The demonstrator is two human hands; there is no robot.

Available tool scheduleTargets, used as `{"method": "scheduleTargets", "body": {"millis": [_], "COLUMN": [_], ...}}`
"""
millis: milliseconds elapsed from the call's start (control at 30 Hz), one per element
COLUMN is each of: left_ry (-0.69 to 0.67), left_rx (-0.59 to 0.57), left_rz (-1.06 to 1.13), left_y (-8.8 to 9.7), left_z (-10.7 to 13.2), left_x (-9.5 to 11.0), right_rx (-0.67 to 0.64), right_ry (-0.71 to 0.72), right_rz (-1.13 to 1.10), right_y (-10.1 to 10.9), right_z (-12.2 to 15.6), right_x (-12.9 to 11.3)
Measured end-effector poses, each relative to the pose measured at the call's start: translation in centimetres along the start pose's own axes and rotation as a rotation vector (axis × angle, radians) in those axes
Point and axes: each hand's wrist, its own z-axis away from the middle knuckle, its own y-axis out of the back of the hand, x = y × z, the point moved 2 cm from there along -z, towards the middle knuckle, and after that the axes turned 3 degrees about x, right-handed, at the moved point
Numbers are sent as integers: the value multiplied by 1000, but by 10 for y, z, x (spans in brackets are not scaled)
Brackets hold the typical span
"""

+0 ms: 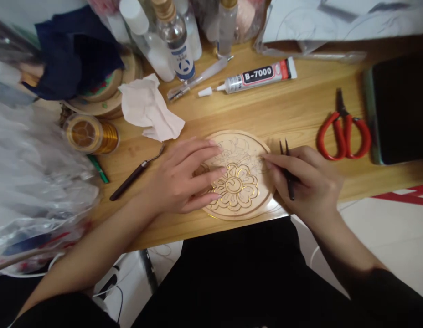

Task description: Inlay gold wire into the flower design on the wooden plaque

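A round wooden disc [265,184], marked with a gold-outlined flower [233,184], is laid near the front edge of the table [245,111]. Its left part is covered by the left hand [184,177], fingers spread apart. Dark tweezers [291,184] are clasped in the right hand [309,180]; its thumb and forefinger are held together by the disc's right rim, though whether anything fine is pinched there cannot be told. Red-handled pliers [348,133] are seen farther right.

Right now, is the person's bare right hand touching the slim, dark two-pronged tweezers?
Touching. The head view shows the right hand closed on the tweezers: the two-pronged end sticks out on one side of the grip, the other end opposite.
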Motion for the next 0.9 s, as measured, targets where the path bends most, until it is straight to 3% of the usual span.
{"method": "scheduleTargets", "body": {"millis": [200,367,533,767,900], "left_ry": [-25,71,53,330,346], "left_rx": [-98,-180,-180,-340,-321], "left_rz": [55,152,154,373,387], "left_y": [-1,-2,-3,-6,-5], "left_z": [1,2,2,-4,-4], "left_x": [0,-3,-2,-5,-4], "right_rx": [-33,-36,-23,-30,-27], "right_ry": [-12,-20,-17,-21,-31], "right_rz": [14,20,9,8,-3], "right_y": [-1,0,-1,-1,0], "right_z": [-2,-2,-1,-1,0], "right_x": [-1,-1,-1,-1,-1]}}
